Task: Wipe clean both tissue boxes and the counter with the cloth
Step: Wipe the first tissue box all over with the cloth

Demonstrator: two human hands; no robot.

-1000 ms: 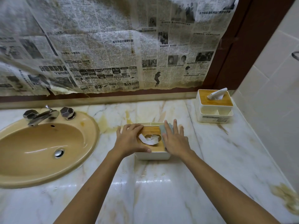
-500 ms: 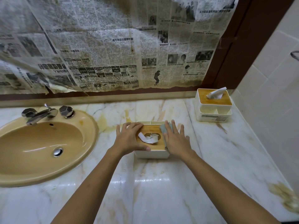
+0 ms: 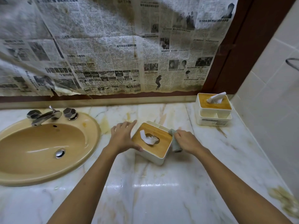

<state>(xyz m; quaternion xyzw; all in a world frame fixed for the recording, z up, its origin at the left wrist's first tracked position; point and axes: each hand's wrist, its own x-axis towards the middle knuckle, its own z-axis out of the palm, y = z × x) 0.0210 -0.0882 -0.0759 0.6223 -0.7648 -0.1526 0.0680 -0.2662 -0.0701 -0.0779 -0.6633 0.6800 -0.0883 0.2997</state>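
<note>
Head view: right of the glossy tan oval sink (image 3: 40, 143), the left hand (image 3: 123, 138) lay flat-fingered against the near tissue box (image 3: 159, 160), bracing rather than clasping it. That box, white plastic under a smooth wooden lid (image 3: 161, 148) with a crumpled tissue (image 3: 148, 139) poking out, had been swivelled askew. Farther from the sink, the grey cloth (image 3: 176, 146) had slid off the lid onto the box's right wall, bunched in the right hand (image 3: 187, 140). The sides seemed under way. The far tissue box (image 3: 213, 110), farthest from the sink, and the veined marble counter (image 3: 161, 191) still waited.
</note>
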